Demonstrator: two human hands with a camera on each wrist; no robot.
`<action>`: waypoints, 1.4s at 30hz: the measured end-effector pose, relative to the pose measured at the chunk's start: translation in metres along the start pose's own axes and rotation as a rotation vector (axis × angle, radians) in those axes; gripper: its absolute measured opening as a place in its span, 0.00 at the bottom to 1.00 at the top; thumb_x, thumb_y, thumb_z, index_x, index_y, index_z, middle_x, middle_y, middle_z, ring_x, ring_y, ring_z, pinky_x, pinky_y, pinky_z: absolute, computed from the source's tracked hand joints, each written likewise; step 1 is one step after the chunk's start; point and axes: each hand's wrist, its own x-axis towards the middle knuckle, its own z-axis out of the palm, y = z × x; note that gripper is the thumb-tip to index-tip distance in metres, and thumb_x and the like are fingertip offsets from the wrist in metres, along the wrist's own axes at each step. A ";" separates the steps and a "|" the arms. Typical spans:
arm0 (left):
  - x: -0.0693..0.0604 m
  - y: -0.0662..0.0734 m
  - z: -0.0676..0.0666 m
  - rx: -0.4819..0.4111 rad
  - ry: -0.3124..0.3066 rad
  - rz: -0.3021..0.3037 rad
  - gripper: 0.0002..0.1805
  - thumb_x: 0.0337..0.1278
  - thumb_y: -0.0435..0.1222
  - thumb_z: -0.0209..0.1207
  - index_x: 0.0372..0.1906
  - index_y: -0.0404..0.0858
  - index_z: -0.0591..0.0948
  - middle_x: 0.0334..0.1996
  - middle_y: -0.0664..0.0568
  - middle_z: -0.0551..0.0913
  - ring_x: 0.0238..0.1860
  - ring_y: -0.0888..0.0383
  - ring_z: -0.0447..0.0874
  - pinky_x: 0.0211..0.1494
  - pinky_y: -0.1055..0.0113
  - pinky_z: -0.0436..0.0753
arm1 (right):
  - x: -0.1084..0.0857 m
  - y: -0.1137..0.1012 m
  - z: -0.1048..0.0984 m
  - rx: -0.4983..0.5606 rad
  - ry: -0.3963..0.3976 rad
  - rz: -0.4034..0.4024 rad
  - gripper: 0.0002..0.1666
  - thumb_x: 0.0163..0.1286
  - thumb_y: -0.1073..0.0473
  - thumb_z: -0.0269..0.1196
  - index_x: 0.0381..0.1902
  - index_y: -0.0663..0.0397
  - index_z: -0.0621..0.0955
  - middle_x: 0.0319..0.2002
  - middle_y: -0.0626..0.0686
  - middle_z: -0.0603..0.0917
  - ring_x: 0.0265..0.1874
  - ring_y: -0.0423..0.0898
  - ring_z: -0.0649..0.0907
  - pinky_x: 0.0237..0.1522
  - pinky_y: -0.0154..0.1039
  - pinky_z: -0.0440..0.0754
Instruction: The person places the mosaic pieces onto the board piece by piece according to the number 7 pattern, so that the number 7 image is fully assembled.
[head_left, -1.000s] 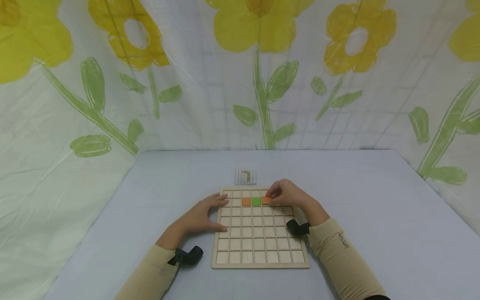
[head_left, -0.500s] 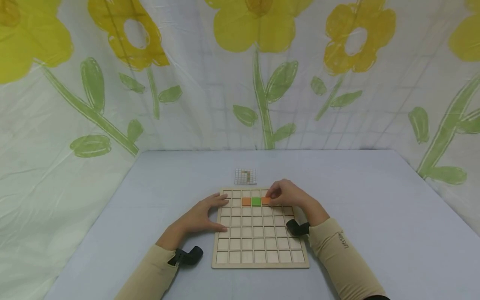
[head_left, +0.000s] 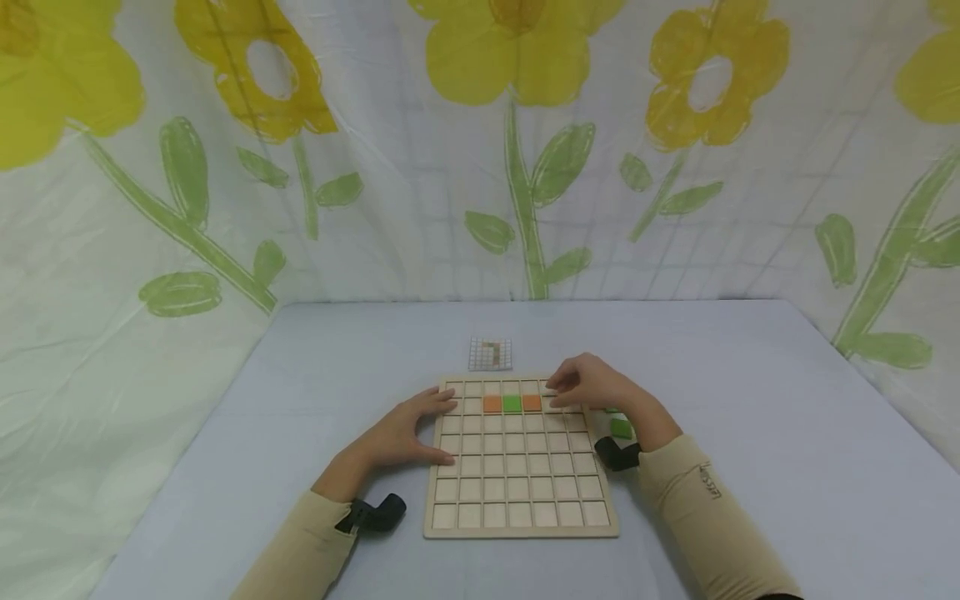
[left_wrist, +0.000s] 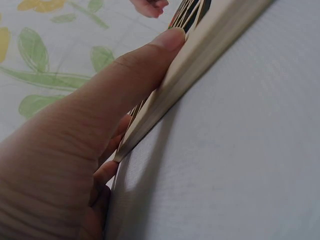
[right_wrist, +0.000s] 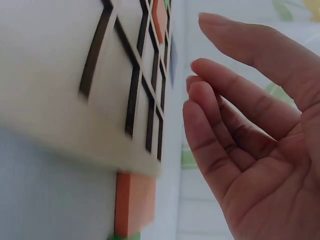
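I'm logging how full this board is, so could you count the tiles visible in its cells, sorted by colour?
Orange tiles: 2
Green tile: 1
Total seen in the board: 3

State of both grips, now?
Left grip: open, touching the left edge of the pale wooden square grid board.
Right grip: open, holding nothing, near the board's far right corner.
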 end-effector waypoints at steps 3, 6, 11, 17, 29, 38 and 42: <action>0.000 0.000 0.000 0.004 0.004 -0.002 0.47 0.31 0.57 0.72 0.64 0.46 0.70 0.70 0.56 0.61 0.74 0.49 0.50 0.73 0.46 0.55 | -0.009 0.004 -0.008 -0.008 0.011 -0.001 0.19 0.56 0.55 0.69 0.43 0.60 0.83 0.41 0.54 0.84 0.41 0.46 0.82 0.43 0.41 0.82; -0.001 0.001 0.000 0.001 0.004 0.003 0.47 0.31 0.56 0.72 0.64 0.46 0.70 0.70 0.55 0.61 0.74 0.49 0.50 0.73 0.45 0.55 | -0.017 0.010 -0.014 -0.003 0.023 0.002 0.19 0.56 0.56 0.69 0.43 0.60 0.83 0.41 0.55 0.84 0.40 0.46 0.81 0.42 0.40 0.82; -0.001 0.000 0.001 0.001 0.004 0.001 0.47 0.31 0.56 0.72 0.64 0.46 0.70 0.70 0.55 0.61 0.74 0.49 0.50 0.73 0.45 0.55 | -0.030 0.020 -0.019 -0.003 0.033 -0.005 0.18 0.56 0.58 0.69 0.43 0.62 0.83 0.39 0.54 0.83 0.37 0.44 0.80 0.39 0.37 0.81; -0.001 -0.001 0.001 0.004 0.008 0.003 0.47 0.31 0.56 0.72 0.64 0.46 0.70 0.71 0.55 0.61 0.74 0.49 0.50 0.73 0.45 0.55 | -0.044 0.032 -0.022 -0.042 0.055 0.023 0.20 0.54 0.55 0.70 0.42 0.62 0.83 0.38 0.53 0.84 0.37 0.43 0.81 0.40 0.37 0.80; -0.001 0.000 0.001 0.006 0.006 0.002 0.48 0.31 0.57 0.72 0.64 0.47 0.71 0.70 0.56 0.61 0.74 0.50 0.50 0.73 0.46 0.55 | -0.078 0.044 -0.025 -0.035 0.059 0.108 0.21 0.53 0.54 0.71 0.42 0.60 0.83 0.39 0.52 0.83 0.37 0.43 0.78 0.36 0.33 0.79; -0.001 0.001 0.001 -0.001 0.002 -0.007 0.47 0.31 0.56 0.72 0.65 0.46 0.70 0.71 0.56 0.61 0.74 0.49 0.50 0.73 0.46 0.54 | -0.091 0.052 -0.015 -0.059 0.091 0.148 0.23 0.48 0.54 0.73 0.42 0.59 0.82 0.39 0.51 0.83 0.38 0.43 0.79 0.38 0.33 0.79; -0.001 0.001 0.001 0.003 0.007 0.000 0.47 0.31 0.56 0.72 0.64 0.46 0.70 0.70 0.55 0.61 0.73 0.48 0.51 0.73 0.45 0.55 | -0.092 0.057 -0.012 -0.049 0.128 0.133 0.22 0.49 0.56 0.73 0.41 0.60 0.83 0.37 0.51 0.83 0.36 0.41 0.79 0.35 0.29 0.78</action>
